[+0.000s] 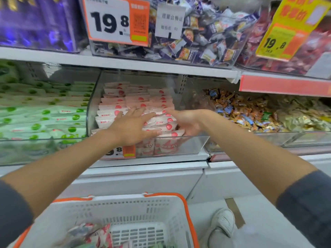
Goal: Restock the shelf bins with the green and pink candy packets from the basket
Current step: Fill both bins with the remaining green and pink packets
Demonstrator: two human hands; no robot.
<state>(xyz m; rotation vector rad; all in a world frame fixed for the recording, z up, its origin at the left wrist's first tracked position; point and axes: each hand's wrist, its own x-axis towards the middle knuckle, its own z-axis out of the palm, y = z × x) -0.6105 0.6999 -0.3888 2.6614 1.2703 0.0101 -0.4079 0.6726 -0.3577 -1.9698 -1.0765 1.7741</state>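
Pink candy packets (138, 100) fill a clear shelf bin (193, 144) at the centre. My left hand (131, 126) lies flat with spread fingers on top of the front packets. My right hand (186, 122) reaches into the bin's right side, fingers against the packets' edge; whether it holds one cannot be told. Green candy packets (44, 113) fill the neighbouring bin on the left. Below, the white basket (125, 208) with orange rim holds a few pink packets (96, 235) and a bit of green at the bottom edge.
Bins of mixed wrapped candies (250, 111) stand to the right, and more bins with price signs (114, 20) sit on the shelf above. A white shoe (223, 222) stands on the floor right of the basket.
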